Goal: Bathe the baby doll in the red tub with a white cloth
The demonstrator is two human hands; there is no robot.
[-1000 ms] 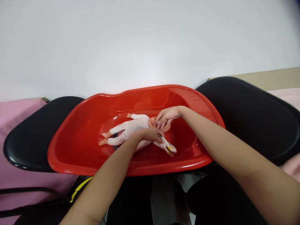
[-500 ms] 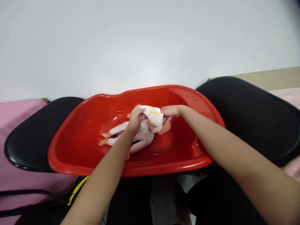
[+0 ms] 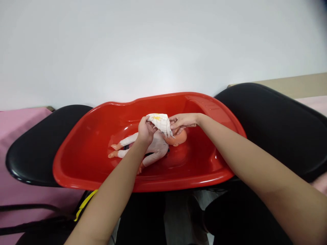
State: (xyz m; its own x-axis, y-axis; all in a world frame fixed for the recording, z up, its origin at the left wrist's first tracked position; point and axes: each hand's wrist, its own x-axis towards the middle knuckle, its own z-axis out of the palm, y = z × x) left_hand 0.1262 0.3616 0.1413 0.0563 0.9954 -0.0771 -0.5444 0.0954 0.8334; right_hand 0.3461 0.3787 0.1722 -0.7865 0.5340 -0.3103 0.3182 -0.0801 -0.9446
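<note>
Between my two hands a white cloth point(image 3: 161, 124) with yellow print is stretched out above a baby doll point(image 3: 156, 144). My left hand point(image 3: 146, 130) is closed on the cloth's left edge. At its right edge, the fingers of my right hand point(image 3: 184, 121) pinch it. The doll lies in a red baby bathtub point(image 3: 87, 153), its head to the right and its feet to the left. It wears a whitish long-sleeved outfit. Cloth and hands cover part of its head and upper body.
The tub rests on black chair seats, one sticking out at the left point(image 3: 33, 149) and one at the right point(image 3: 270, 129). A white wall point(image 3: 153, 51) stands right behind it. Pink fabric point(image 3: 20, 136) hangs at the left, and a yellow strap point(image 3: 84, 204) shows below the tub.
The cloth has shifted slightly left and been gathered or folded shorter, uncovering more of the doll's head. Both hands have moved a little left, still holding it.
</note>
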